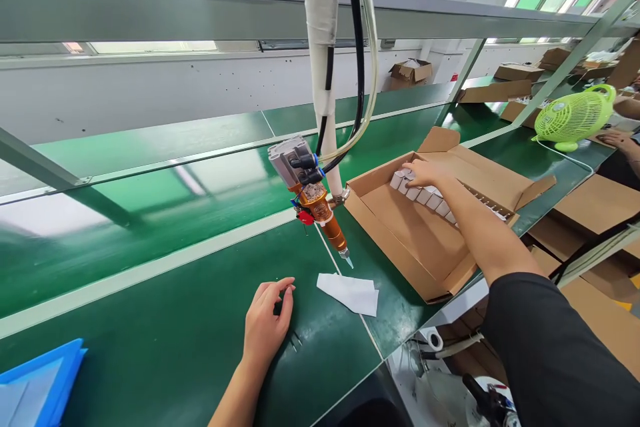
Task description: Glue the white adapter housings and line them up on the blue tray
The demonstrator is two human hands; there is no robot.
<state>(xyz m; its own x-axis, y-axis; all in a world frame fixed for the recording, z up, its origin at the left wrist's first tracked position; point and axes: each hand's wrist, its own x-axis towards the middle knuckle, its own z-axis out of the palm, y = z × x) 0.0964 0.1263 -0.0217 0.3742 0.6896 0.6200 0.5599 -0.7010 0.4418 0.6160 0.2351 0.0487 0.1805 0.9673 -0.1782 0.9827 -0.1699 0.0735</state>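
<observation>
One row of white pieces slants through the open carton, far-left to near-right, your right hand at its far end, grip unclear, your left hand well apart, loosely curled, seemingly empty.

No lettering, numbers, brands or signs can be read, none made out on the white blocks, the open cardboard box, the orange dispenser, the green fan
</observation>
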